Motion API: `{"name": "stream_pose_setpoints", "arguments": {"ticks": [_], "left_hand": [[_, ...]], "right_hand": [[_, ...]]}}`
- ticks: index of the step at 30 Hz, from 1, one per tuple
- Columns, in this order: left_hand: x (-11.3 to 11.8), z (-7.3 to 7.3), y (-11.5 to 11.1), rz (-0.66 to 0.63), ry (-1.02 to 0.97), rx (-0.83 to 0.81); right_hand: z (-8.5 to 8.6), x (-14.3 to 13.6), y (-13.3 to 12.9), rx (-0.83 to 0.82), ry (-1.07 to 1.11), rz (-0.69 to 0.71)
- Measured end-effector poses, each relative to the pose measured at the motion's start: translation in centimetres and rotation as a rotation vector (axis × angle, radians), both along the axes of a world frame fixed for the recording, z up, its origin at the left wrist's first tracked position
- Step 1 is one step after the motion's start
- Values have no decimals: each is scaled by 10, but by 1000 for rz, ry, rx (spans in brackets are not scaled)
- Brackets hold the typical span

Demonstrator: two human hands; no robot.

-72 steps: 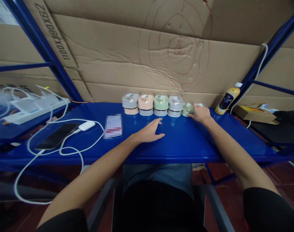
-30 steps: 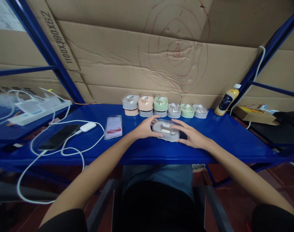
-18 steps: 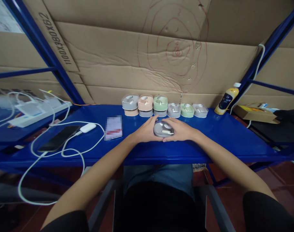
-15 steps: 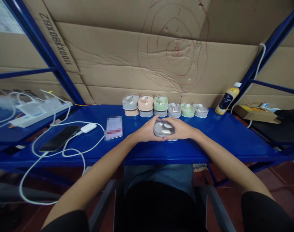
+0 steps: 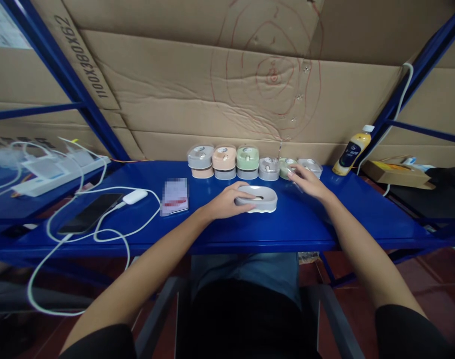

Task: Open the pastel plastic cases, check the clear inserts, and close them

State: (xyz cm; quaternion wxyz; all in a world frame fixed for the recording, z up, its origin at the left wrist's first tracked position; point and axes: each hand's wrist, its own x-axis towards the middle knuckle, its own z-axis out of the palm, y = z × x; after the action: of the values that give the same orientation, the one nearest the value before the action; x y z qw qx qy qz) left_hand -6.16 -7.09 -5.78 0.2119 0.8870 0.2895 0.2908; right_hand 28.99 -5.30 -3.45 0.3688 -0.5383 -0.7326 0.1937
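Observation:
A grey oval dish [image 5: 267, 202] with a dark slot in its floor sits lidless on the blue table [image 5: 220, 232]. My left hand [image 5: 227, 200] grips its left end, thumb in front and fingers behind. To the right, my right hand [image 5: 310, 183] is closed on a clear lid [image 5: 295, 182], blurred and partly hidden by the fingers. Behind that lid stands a green box [image 5: 284, 169], partly covered, between a single grey box [image 5: 268, 169] and another grey box [image 5: 314, 166].
Stacked lidded boxes, topped grey [image 5: 200, 157], orange [image 5: 224, 158] and green [image 5: 247, 158], stand along the cardboard wall [image 5: 167, 99]. At the left lie a phone [image 5: 91, 214], white cables and a pixelated item [image 5: 174, 197]. A bottle [image 5: 352, 152] stands back right.
The clear lid has come off the grey dish and moved right with my right hand. My left hand has stayed on the dish, whose open inside now shows.

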Motion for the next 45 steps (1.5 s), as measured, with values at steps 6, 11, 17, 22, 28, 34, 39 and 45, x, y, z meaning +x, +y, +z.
{"name": "stream_pose_setpoints", "arguments": {"ticks": [6, 11, 17, 22, 28, 34, 39, 45], "left_hand": [[-16, 12, 9, 168, -44, 19], [-36, 14, 23, 341, 78, 65], [-41, 14, 29, 342, 188, 32], [-33, 17, 20, 279, 69, 38], [-7, 7, 3, 46, 3, 14], [7, 2, -8, 52, 29, -50], [9, -8, -4, 82, -42, -167], [10, -19, 2, 63, -105, -216]], "right_hand": [[5, 3, -4, 26, -89, 21], [6, 6, -6, -82, -220, 228], [6, 5, -7, -152, -260, 257], [4, 5, -5, -94, -253, 183], [4, 4, -4, -47, -218, 140], [6, -5, -11, 5, -187, 151], [8, -47, -28, 168, -220, 389], [-1, -96, -32, 247, -341, 466]]}}
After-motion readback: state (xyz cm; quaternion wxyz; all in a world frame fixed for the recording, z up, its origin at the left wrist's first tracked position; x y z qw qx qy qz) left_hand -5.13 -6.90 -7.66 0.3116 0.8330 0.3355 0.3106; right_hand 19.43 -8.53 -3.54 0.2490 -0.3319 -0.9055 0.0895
